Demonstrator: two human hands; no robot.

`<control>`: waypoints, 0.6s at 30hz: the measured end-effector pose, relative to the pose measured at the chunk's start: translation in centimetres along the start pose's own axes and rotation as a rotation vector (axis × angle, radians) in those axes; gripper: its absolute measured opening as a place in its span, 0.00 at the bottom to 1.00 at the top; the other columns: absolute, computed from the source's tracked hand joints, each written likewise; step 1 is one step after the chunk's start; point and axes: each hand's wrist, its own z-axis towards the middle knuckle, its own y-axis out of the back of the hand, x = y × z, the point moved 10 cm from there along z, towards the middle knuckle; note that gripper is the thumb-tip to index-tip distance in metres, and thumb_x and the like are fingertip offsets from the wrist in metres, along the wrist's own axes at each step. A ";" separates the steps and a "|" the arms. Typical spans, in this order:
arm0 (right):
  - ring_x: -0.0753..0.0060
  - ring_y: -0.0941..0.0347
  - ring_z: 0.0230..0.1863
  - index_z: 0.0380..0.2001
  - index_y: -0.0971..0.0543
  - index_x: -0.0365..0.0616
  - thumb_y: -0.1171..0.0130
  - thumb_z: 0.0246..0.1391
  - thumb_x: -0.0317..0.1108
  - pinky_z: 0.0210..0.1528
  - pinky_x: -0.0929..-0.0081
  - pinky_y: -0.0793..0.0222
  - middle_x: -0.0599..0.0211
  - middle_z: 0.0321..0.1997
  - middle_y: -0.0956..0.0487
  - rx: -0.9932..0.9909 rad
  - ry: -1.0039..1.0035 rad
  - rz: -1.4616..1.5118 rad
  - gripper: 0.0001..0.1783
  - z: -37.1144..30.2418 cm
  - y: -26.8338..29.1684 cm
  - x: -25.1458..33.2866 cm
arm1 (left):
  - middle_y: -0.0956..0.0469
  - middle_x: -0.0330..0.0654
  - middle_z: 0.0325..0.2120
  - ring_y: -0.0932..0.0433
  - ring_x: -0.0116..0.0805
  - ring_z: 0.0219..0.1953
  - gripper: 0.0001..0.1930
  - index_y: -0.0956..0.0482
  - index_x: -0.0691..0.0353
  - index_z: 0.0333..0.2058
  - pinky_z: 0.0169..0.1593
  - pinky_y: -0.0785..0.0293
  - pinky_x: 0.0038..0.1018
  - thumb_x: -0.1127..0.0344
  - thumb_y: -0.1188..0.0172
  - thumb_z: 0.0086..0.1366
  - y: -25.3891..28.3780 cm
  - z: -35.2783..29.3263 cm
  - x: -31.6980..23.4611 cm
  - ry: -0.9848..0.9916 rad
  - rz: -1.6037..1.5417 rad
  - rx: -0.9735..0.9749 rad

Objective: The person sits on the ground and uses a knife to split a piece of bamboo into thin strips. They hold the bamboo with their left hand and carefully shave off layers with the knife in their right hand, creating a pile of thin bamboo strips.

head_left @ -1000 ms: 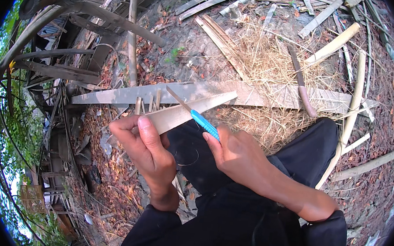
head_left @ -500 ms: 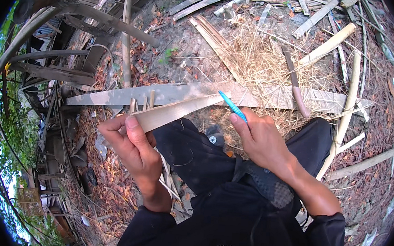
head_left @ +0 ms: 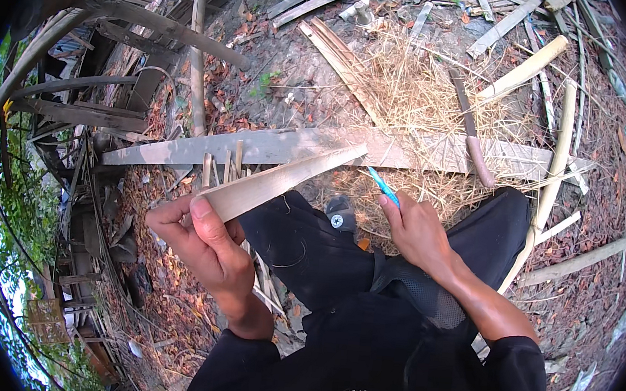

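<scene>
A pale, flat strip of wood or bamboo point(head_left: 269, 186) is gripped at its near end by my left hand point(head_left: 213, 250), thumb on top. The strip slants up and to the right, with its far end over the long plank point(head_left: 258, 147). My right hand point(head_left: 422, 238) is closed round a slim bright-blue tool point(head_left: 395, 190) with a narrow tip. Whether it is a cutter or a pen I cannot tell. Its tip points up and left, just below the strip's far end and apart from it.
A large knife point(head_left: 470, 127) with a brown handle lies across the plank, beside straw-like shavings point(head_left: 412, 78). Split slats point(head_left: 342, 71) and peeled poles point(head_left: 557, 150) lie around. Upright sticks point(head_left: 238, 161) stand near the left hand. Wooden posts point(head_left: 198, 59) stand at left.
My right hand has drawn the blue tool slightly down and to the right, away from the strip. My left hand has shifted a little left and down, and the strip is turned slightly.
</scene>
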 end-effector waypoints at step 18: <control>0.40 0.31 0.17 0.25 0.27 0.34 0.53 0.64 0.46 0.22 0.53 0.36 0.47 0.12 0.31 0.059 0.197 0.122 0.24 0.5 -0.2 7.3 | 0.31 0.42 0.21 0.43 0.17 0.11 0.09 0.43 0.61 0.37 0.14 0.51 0.13 0.63 0.55 0.71 -1.1 0.5 -0.9 -0.082 -0.047 -0.066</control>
